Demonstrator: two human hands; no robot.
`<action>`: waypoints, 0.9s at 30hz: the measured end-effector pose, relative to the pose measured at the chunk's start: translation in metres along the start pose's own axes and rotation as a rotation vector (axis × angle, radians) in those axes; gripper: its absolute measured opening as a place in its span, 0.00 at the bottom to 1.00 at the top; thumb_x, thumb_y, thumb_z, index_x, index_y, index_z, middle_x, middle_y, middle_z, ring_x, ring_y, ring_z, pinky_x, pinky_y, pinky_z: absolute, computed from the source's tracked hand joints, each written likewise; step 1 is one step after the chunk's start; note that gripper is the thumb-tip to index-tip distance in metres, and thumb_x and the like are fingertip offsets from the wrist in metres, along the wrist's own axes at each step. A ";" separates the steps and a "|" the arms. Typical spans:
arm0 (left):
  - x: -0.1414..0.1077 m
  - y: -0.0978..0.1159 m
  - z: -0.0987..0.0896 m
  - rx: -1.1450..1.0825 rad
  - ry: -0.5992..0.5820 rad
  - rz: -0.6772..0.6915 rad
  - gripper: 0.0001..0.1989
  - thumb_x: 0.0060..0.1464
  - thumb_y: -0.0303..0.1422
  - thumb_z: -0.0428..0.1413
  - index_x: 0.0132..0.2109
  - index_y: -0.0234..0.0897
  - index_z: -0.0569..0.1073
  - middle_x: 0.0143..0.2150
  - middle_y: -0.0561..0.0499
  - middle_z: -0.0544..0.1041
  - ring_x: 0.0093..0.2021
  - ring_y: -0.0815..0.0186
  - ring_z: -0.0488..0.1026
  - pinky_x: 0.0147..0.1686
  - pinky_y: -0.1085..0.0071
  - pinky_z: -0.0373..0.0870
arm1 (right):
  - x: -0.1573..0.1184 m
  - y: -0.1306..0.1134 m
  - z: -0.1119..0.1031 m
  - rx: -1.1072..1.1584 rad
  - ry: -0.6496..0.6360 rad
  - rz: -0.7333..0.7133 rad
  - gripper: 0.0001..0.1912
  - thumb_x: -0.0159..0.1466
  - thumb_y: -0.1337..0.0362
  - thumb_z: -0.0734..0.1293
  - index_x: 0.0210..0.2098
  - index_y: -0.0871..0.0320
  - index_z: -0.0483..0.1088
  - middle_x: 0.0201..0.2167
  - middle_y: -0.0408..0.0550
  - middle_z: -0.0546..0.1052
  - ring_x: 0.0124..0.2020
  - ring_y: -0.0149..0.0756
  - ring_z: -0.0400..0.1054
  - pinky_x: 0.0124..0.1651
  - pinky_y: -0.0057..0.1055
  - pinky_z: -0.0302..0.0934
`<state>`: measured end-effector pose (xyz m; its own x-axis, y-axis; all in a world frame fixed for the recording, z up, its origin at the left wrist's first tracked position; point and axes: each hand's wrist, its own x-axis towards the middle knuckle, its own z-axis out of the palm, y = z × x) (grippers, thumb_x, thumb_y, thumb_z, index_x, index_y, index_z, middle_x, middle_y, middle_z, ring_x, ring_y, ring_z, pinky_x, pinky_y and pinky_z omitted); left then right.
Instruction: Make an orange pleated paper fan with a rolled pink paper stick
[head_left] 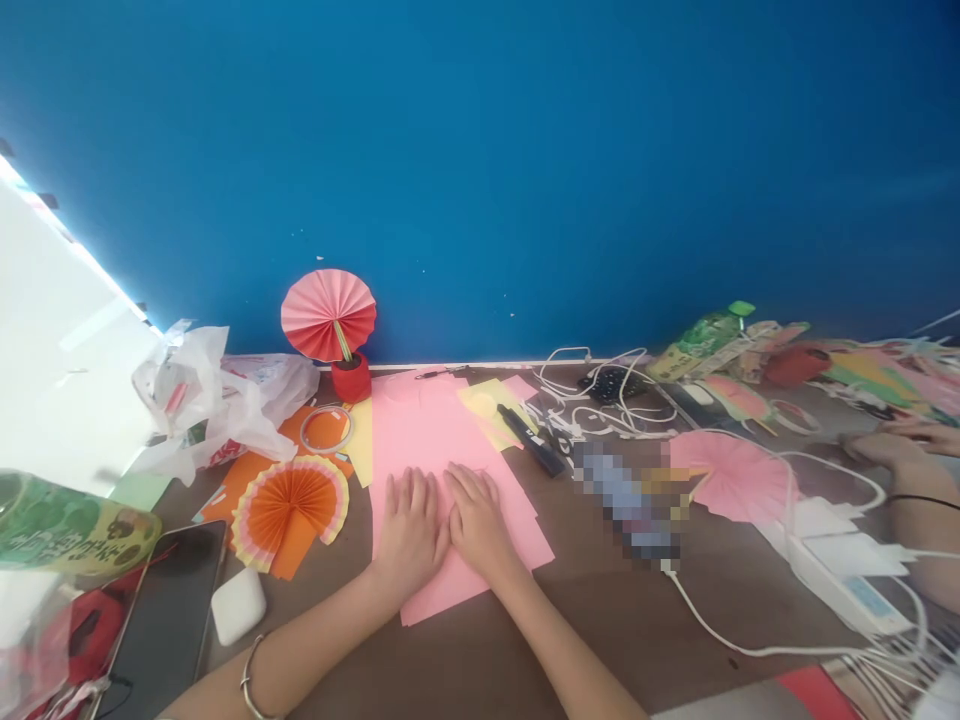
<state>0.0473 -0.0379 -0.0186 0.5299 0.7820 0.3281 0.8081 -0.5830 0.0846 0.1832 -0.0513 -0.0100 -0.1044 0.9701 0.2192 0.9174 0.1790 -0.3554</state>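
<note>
Both hands of the person lie flat on a pile of pink paper (pixel 431 430), which is placed in the middle of the brown table (pixel 600 620). The left hand (pixel 412 525) has its fingers stretched and pointing to the far side; it grasps nothing, only presses or rests on the paper. The right hand (pixel 478 508) is just beside it, also loose, with its fingers stretched on the same paper. The thumbs are close together, but I cannot tell if they touch.

To the left of the paper there is an orange fan (pixel 292 495) with a yellow and pink edge, and behind it a roll of tape (pixel 327 430). Farther, near the blue wall (pixel 480 180), a round pink paper fan (pixel 330 310) stands in a small red pot (pixel 351 380). On the near left are a phone (pixel 169 620) and a white case (pixel 238 605).

To the right of the paper, a long black tool (pixel 531 440) lies near its edge. More to the right are a pink folded fan (pixel 735 475) and a power strip (pixel 847 590). At the far right, another person's hand (pixel 874 447) is partly visible.
</note>
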 end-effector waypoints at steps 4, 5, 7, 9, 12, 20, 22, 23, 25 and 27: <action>-0.002 -0.002 0.011 -0.022 0.015 0.041 0.26 0.56 0.32 0.41 0.59 0.19 0.58 0.58 0.29 0.62 0.63 0.43 0.50 0.57 0.46 0.50 | -0.001 0.002 -0.005 -0.031 -0.023 0.001 0.28 0.57 0.76 0.52 0.56 0.60 0.62 0.61 0.51 0.59 0.63 0.38 0.47 0.64 0.46 0.38; -0.002 -0.003 0.013 -0.027 0.012 0.041 0.26 0.56 0.32 0.41 0.59 0.20 0.58 0.58 0.29 0.61 0.63 0.43 0.49 0.57 0.46 0.50 | -0.001 0.002 -0.007 -0.050 -0.038 0.011 0.27 0.58 0.75 0.52 0.56 0.59 0.61 0.62 0.50 0.57 0.64 0.39 0.44 0.64 0.47 0.37; -0.002 -0.005 0.014 -0.031 -0.001 0.037 0.26 0.56 0.33 0.42 0.59 0.21 0.59 0.59 0.30 0.61 0.63 0.42 0.49 0.57 0.47 0.50 | -0.003 0.003 -0.013 -0.088 -0.090 0.041 0.26 0.61 0.71 0.51 0.58 0.55 0.58 0.63 0.50 0.53 0.65 0.40 0.41 0.63 0.51 0.34; -0.001 -0.006 0.013 -0.030 -0.015 0.028 0.26 0.56 0.34 0.43 0.58 0.22 0.60 0.59 0.31 0.61 0.63 0.42 0.49 0.57 0.48 0.50 | -0.003 0.004 -0.017 -0.116 -0.157 0.065 0.26 0.64 0.68 0.50 0.61 0.53 0.53 0.64 0.49 0.51 0.65 0.41 0.40 0.62 0.54 0.33; 0.000 -0.005 0.012 -0.023 -0.030 0.013 0.25 0.57 0.34 0.43 0.58 0.23 0.60 0.59 0.32 0.61 0.63 0.43 0.49 0.58 0.47 0.48 | -0.004 0.004 -0.019 -0.157 -0.220 0.073 0.27 0.64 0.68 0.50 0.62 0.53 0.49 0.65 0.50 0.47 0.65 0.42 0.38 0.62 0.55 0.31; -0.002 -0.012 -0.004 -0.077 -0.077 -0.006 0.27 0.59 0.38 0.40 0.60 0.24 0.56 0.62 0.31 0.56 0.64 0.49 0.48 0.57 0.51 0.52 | -0.005 0.012 -0.005 -0.194 -0.087 -0.024 0.26 0.65 0.68 0.48 0.62 0.56 0.51 0.63 0.52 0.53 0.65 0.43 0.41 0.61 0.56 0.36; -0.003 -0.025 -0.019 -0.112 -0.121 0.007 0.26 0.58 0.38 0.42 0.59 0.24 0.58 0.62 0.30 0.55 0.64 0.50 0.49 0.56 0.54 0.55 | -0.005 0.013 -0.002 -0.192 -0.055 -0.042 0.25 0.65 0.67 0.48 0.61 0.56 0.52 0.63 0.53 0.55 0.64 0.44 0.42 0.61 0.57 0.37; -0.003 -0.033 -0.028 -0.121 -0.129 -0.003 0.26 0.57 0.37 0.43 0.58 0.24 0.59 0.62 0.30 0.55 0.64 0.51 0.50 0.55 0.56 0.56 | -0.005 0.014 -0.002 -0.190 -0.046 -0.046 0.25 0.65 0.67 0.48 0.61 0.56 0.52 0.63 0.53 0.55 0.64 0.45 0.42 0.60 0.57 0.38; 0.000 -0.053 -0.048 -0.116 -0.120 -0.095 0.23 0.55 0.34 0.45 0.55 0.25 0.62 0.60 0.32 0.60 0.62 0.52 0.54 0.53 0.59 0.60 | -0.005 0.014 -0.001 -0.179 -0.039 -0.050 0.25 0.66 0.66 0.48 0.61 0.56 0.52 0.63 0.52 0.54 0.64 0.45 0.43 0.60 0.57 0.38; 0.009 -0.074 -0.064 -0.074 -0.102 -0.243 0.16 0.55 0.29 0.44 0.48 0.29 0.68 0.51 0.37 0.69 0.54 0.55 0.64 0.48 0.62 0.63 | -0.005 0.013 -0.001 -0.164 -0.040 -0.045 0.24 0.66 0.65 0.48 0.61 0.56 0.52 0.63 0.52 0.53 0.64 0.45 0.43 0.60 0.57 0.38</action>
<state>-0.0246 -0.0017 0.0387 0.3490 0.9168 0.1941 0.8956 -0.3873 0.2188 0.1965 -0.0537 -0.0147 -0.1586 0.9680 0.1943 0.9616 0.1961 -0.1922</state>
